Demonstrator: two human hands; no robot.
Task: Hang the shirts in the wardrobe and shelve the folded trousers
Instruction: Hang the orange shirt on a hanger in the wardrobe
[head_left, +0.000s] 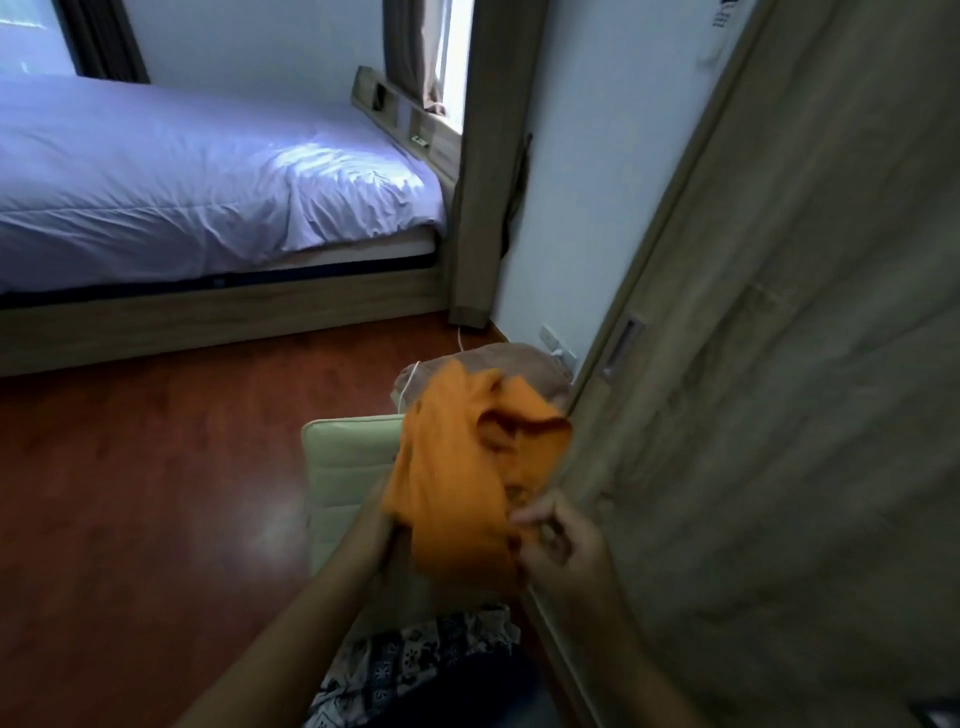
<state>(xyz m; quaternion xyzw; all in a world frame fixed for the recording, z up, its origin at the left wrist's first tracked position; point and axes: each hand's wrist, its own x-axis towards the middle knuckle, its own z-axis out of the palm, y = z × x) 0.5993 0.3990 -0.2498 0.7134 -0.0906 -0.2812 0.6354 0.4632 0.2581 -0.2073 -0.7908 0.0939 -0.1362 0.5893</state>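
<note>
At 5 o'clock the right hand (558, 535) pinches the orange shirt (452, 467), the grip of the left hand (382, 519) I cannot tell; better find the collar before hanging.

The orange shirt (457, 467) is soft, matt cloth, crumpled into loose folds. On the right, the wardrobe door (779, 364) has a pale, matt wood-grain finish, and its recessed handle (621, 345) looks like dull metal. The floor (156, 493) is reddish-brown wood, smooth and glossy, with a pale sheen of reflected light. On the far left, the bed sheet (182, 182) is lilac cloth, matt and wrinkled, over a bed frame (208, 322) of matt wood grain. The pale green cushion (348, 467) is quilted cloth. Nearest, a black-and-white patterned fabric (415, 654) looks thin and matt.
</note>
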